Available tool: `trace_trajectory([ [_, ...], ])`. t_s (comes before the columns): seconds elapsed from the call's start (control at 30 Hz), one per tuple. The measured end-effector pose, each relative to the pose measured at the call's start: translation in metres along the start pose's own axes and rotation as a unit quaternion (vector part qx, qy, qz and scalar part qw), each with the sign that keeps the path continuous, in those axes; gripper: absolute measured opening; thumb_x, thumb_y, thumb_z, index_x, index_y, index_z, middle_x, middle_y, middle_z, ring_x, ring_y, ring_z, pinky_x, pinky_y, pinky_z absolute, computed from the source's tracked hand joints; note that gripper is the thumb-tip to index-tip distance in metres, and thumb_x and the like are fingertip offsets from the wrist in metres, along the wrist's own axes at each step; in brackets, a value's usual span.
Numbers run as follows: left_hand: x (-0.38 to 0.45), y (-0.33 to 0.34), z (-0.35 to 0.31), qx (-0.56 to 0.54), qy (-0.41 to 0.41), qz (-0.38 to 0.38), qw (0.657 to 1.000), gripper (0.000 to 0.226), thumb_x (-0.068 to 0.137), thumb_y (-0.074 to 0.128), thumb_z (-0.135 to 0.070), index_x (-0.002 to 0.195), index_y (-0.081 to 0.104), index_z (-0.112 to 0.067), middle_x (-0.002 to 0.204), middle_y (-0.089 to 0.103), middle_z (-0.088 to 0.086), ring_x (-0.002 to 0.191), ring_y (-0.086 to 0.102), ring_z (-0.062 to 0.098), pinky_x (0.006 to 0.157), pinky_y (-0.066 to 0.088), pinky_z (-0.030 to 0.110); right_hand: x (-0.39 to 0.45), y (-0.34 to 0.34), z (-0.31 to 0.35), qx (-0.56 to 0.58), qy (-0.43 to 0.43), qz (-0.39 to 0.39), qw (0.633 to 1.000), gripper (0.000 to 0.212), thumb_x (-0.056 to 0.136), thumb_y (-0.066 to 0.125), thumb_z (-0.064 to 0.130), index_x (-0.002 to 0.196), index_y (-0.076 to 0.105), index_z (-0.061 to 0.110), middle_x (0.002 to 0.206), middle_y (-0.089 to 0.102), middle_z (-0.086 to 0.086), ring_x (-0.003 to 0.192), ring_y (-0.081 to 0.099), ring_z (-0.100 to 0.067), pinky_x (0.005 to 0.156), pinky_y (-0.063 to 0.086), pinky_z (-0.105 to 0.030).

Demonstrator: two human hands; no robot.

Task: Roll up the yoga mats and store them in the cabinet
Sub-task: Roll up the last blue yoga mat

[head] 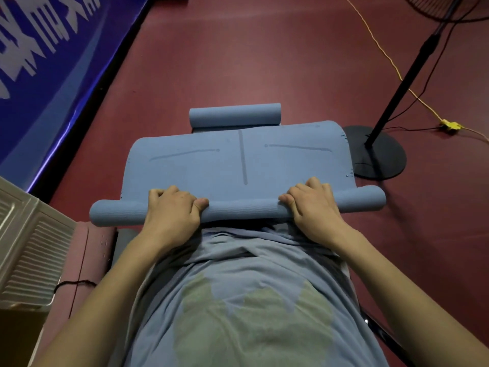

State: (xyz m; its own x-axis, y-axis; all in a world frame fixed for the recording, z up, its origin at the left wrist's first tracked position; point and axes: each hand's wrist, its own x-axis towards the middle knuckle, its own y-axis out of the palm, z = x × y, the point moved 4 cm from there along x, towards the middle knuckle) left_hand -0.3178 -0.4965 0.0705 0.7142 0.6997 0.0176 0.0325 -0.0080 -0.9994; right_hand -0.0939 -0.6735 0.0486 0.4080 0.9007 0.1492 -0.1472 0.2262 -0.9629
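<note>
Head view: a blue mat (238, 160) lies on the red floor (238, 62), its near end wound into a roll (238, 209) that runs left to right. The left hand (173, 210) and right hand (312, 205) each grip the roll, fingers curled over its top, thumbs pointing inward. A second rolled mat (235, 114) lies just beyond the far edge. A fan base (375, 152) stands at right.

Dark red floor (238, 62) carries blue yoga mat (238, 160), fan base (375, 154), yellow cord (391, 62).
</note>
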Motion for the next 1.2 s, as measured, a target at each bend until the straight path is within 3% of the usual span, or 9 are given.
trace_trajectory([
  [0.17,-0.033,0.011,-0.001,-0.006,-0.021,0.007,1.000,0.059,0.100,0.029,-0.051,0.092,0.078,-0.019,0.097,0.075,0.007,0.105,0.057,0.029,0.091,0.033,0.041,-0.039,0.005,0.002,0.067,-0.018,-0.025,0.997,0.052,0.100,0.021,0.053,0.092,0.062,0.023,0.085,0.063,0.006,0.087,0.045,-0.024,0.077,0.032,-0.041],
  [0.37,-0.018,0.006,-0.007,-0.049,-0.065,-0.002,0.997,0.047,0.103,0.046,-0.051,0.077,0.070,-0.019,0.084,0.071,0.008,0.093,0.061,0.032,0.077,0.033,0.038,-0.036,0.005,-0.008,0.122,-0.074,-0.028,0.989,0.040,0.097,0.043,0.060,0.108,0.052,0.023,0.097,0.044,0.016,0.093,0.042,-0.017,0.082,0.032,-0.037],
  [0.47,-0.015,0.004,-0.001,-0.101,-0.091,-0.027,0.990,0.030,0.099,0.053,-0.054,0.097,0.054,-0.024,0.079,0.066,-0.001,0.079,0.058,0.026,0.071,0.033,0.039,-0.032,0.000,-0.009,0.086,-0.085,-0.026,0.992,0.042,0.089,0.055,0.066,0.104,0.055,0.026,0.107,0.046,0.009,0.098,0.038,-0.016,0.085,0.034,-0.035],
  [0.57,-0.014,0.006,0.002,-0.111,-0.088,-0.050,0.989,0.032,0.095,0.057,-0.054,0.089,0.047,-0.024,0.071,0.061,-0.003,0.079,0.059,0.028,0.069,0.031,0.039,-0.033,-0.004,0.000,0.048,-0.080,-0.063,0.994,0.041,0.090,0.051,0.063,0.094,0.058,0.023,0.109,0.051,0.005,0.106,0.040,-0.022,0.085,0.034,-0.037],
  [0.73,-0.021,0.006,-0.001,-0.073,-0.055,-0.144,0.985,0.028,0.087,0.074,-0.049,0.074,0.069,-0.024,0.086,0.057,-0.004,0.097,0.048,0.029,0.079,0.024,0.040,-0.027,0.001,0.002,0.029,-0.047,-0.060,0.997,0.043,0.091,0.043,0.063,0.090,0.058,0.023,0.104,0.053,0.005,0.111,0.039,-0.023,0.085,0.023,-0.034],
  [0.83,-0.030,0.005,0.000,-0.042,-0.019,-0.196,0.980,0.042,0.087,0.058,-0.061,0.072,0.072,-0.025,0.084,0.056,-0.008,0.093,0.044,0.026,0.079,0.018,0.038,-0.023,0.001,0.001,0.015,-0.039,-0.051,0.998,0.041,0.093,0.039,0.061,0.091,0.057,0.024,0.104,0.053,0.006,0.113,0.039,-0.024,0.086,0.024,-0.036],
  [0.97,-0.043,0.005,-0.004,-0.037,0.011,-0.186,0.982,0.059,0.073,0.055,-0.083,0.082,0.070,-0.026,0.090,0.060,-0.011,0.098,0.047,0.025,0.084,0.025,0.043,-0.014,-0.001,0.001,-0.003,-0.032,-0.026,0.999,0.045,0.095,0.029,0.059,0.093,0.058,0.024,0.101,0.056,0.008,0.111,0.043,-0.025,0.088,0.026,-0.040],
  [1.1,-0.037,0.017,-0.003,-0.026,0.010,-0.161,0.987,0.065,0.074,0.053,-0.079,0.098,0.070,-0.021,0.103,0.062,-0.005,0.100,0.046,0.030,0.080,0.029,0.044,0.002,-0.005,0.001,-0.002,-0.019,-0.008,1.000,0.057,0.095,0.019,0.061,0.095,0.063,0.024,0.097,0.058,0.006,0.106,0.043,-0.025,0.084,0.021,-0.037],
  [1.2,-0.023,0.020,0.003,-0.041,0.024,-0.149,0.988,0.063,0.081,0.045,-0.077,0.099,0.072,-0.023,0.102,0.064,-0.008,0.099,0.046,0.027,0.081,0.026,0.043,0.016,-0.006,0.000,-0.017,-0.005,0.028,0.999,0.047,0.104,0.029,0.054,0.098,0.064,0.024,0.101,0.060,0.007,0.106,0.041,-0.023,0.087,0.021,-0.037],
])
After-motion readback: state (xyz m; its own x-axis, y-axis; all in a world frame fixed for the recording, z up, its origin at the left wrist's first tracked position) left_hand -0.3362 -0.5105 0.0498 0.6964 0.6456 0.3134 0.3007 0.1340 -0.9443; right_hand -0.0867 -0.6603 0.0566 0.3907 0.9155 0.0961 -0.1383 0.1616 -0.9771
